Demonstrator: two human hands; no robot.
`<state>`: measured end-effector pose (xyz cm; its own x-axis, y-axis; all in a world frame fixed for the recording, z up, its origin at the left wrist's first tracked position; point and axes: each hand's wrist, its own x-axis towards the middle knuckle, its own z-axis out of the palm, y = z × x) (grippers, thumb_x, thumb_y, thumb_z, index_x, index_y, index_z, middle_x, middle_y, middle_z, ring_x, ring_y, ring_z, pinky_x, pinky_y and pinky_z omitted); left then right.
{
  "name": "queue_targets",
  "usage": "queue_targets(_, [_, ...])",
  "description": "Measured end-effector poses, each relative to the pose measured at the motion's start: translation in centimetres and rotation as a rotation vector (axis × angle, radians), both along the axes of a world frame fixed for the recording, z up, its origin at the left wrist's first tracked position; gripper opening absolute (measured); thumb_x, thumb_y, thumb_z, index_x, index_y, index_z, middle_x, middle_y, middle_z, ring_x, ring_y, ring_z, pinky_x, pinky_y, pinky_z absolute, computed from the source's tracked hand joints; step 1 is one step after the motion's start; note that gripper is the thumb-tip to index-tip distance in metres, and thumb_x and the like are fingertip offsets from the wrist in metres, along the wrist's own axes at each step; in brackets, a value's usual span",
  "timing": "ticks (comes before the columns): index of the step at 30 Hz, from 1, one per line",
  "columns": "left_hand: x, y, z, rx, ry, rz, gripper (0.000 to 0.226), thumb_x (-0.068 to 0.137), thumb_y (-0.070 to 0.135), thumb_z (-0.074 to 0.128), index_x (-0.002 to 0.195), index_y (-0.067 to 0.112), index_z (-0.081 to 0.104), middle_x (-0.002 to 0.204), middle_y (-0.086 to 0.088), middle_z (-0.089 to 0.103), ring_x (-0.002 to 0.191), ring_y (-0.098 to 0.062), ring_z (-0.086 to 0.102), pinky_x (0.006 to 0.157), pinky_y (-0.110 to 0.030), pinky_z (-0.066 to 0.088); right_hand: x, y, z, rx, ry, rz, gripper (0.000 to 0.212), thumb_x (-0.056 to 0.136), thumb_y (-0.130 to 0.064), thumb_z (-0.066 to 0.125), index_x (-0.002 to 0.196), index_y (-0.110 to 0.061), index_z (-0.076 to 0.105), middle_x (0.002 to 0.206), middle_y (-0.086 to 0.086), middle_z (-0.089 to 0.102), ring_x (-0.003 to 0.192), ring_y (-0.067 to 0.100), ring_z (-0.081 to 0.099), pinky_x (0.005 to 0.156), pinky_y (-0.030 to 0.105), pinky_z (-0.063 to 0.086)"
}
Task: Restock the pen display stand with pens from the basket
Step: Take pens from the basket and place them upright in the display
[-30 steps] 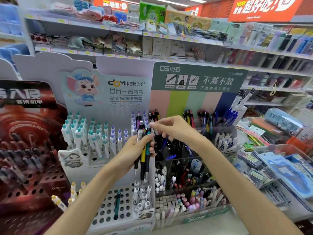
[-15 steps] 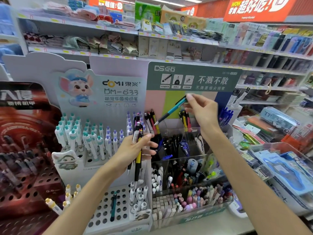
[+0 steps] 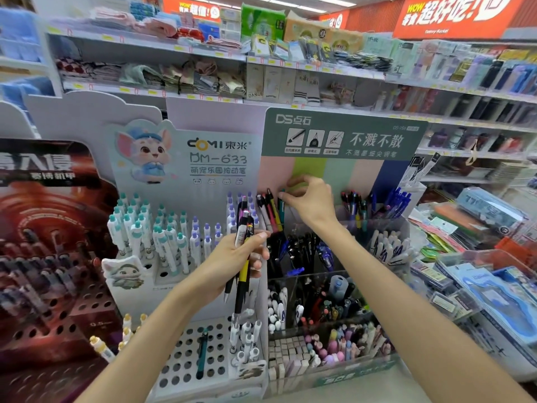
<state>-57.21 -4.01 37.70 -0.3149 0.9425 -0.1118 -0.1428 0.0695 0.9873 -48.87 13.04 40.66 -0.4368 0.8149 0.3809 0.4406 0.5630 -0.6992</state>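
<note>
Right hand has dropped from up in front of the header card to the back pen row of the pen display stand; half a second ago it held the teal pen slanted in the air, now that pen stands nearly upright just right of the red and yellow pens in that row. Fingers curled, thumb and forefinger pinching the teal pen's top end; whether its tip is seated in a slot can't be told, hidden behind other pens

Left hand barely shifted, low and left of the stand's back row, clamped round a bundle of pens: black and yellow barrels, one white-sleeved, tips pointing down, thumb across the front. Hands well apart

Left of the stand: white DM-633 display with rows of white pens capped teal and purple, many holes bare. Below it a white hole tray with one teal pen standing alone. Further left a dark red display, blurred. Below the stand's back row, clear bins of dark pens, then a front bin with erasers and pastel pens. Right forearm crosses in front of those bins and blocks part of them. Basket not in view
</note>
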Motion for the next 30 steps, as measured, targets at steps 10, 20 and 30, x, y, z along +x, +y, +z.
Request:
queue_targets(10, [0.3, 0.1, 0.1, -0.008, -0.174, 0.008, 0.02, 0.098, 0.024, 0.05, 0.104, 0.008, 0.061, 0.079, -0.002, 0.072, 0.056, -0.009, 0.061, 0.058, -0.024, 0.055, 0.3, -1.1, 0.3, 0.137, -0.075, -0.044, 0.029, 0.082, -0.042, 0.071, 0.099, -0.018, 0.073, 0.084, -0.007, 0.071, 0.077, 0.008, 0.064, 0.073, 0.024, 0.05])
queue_targets(20, [1.1, 0.9, 0.3, 0.093, -0.233, -0.055, 0.028, 0.098, 0.021, 0.048, 0.116, 0.006, 0.063, 0.104, -0.009, 0.073, 0.089, -0.017, 0.072, 0.074, -0.029, 0.059, 4.0, -3.9, 2.3, -0.44, -0.203, 0.388, 0.021, 0.086, -0.04, 0.067, 0.1, -0.026, 0.073, 0.06, -0.02, 0.064, 0.047, -0.008, 0.049, 0.062, 0.014, 0.041])
queue_targets(30, [0.0, 0.8, 0.1, 0.053, -0.136, 0.016, 0.03, 0.101, 0.029, 0.042, 0.107, 0.009, 0.063, 0.102, -0.003, 0.074, 0.085, -0.017, 0.072, 0.071, -0.031, 0.06, 5.4, -1.9, 4.4, -0.327, 0.509, 0.053, 0.013, 0.095, -0.009, 0.055, 0.104, -0.012, 0.064, 0.09, -0.003, 0.069, 0.076, 0.003, 0.067, 0.07, 0.017, 0.055])
